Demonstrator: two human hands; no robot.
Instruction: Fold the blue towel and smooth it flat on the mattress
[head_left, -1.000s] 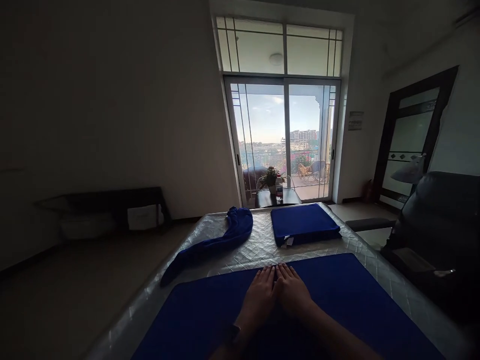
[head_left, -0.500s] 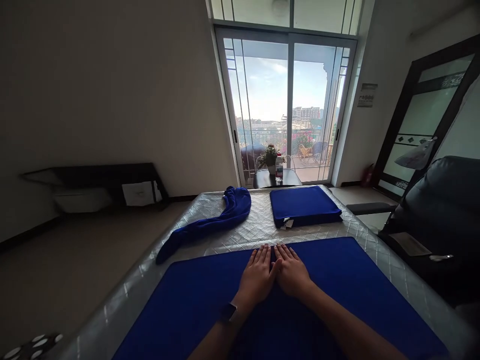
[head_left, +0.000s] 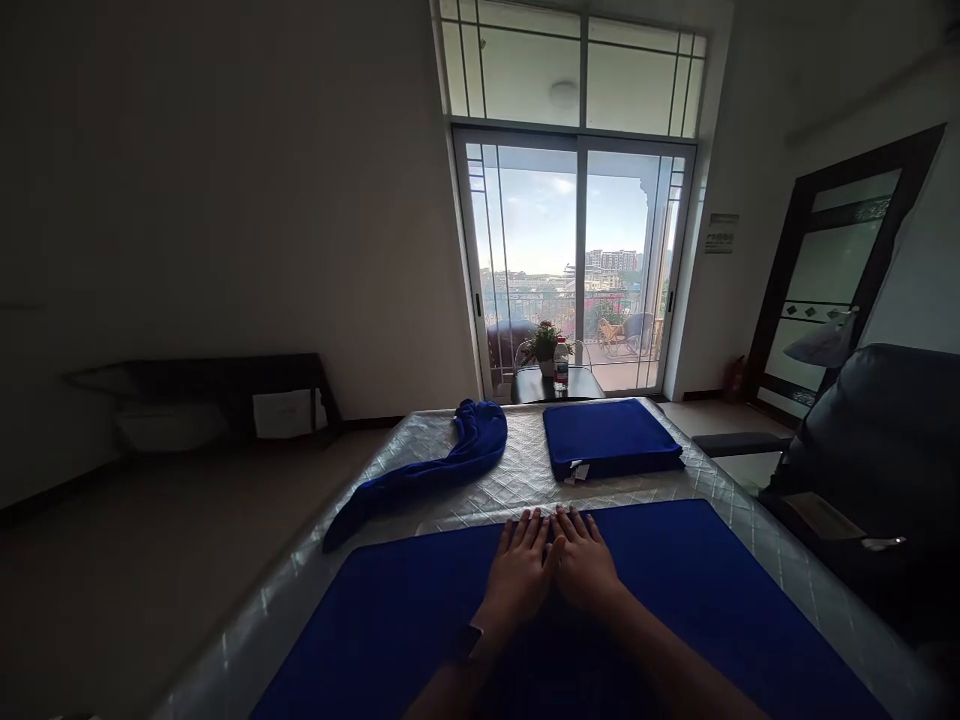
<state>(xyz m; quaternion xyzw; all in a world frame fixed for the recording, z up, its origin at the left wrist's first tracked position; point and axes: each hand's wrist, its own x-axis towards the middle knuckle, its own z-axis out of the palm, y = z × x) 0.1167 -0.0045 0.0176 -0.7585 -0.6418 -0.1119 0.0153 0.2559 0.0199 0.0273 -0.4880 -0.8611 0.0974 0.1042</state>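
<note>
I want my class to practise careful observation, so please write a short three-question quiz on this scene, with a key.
1. The left hand and right hand are:
A) laid on the spread blue cloth
B) raised overhead
C) hanging at the person's sides

2. True or false: a dark wristband is worn on the left arm.

3. As pictured, where does the bunched blue cloth lie relative to the folded blue cloth?

Key: 1. A; 2. true; 3. to its left, with a gap between.
</note>
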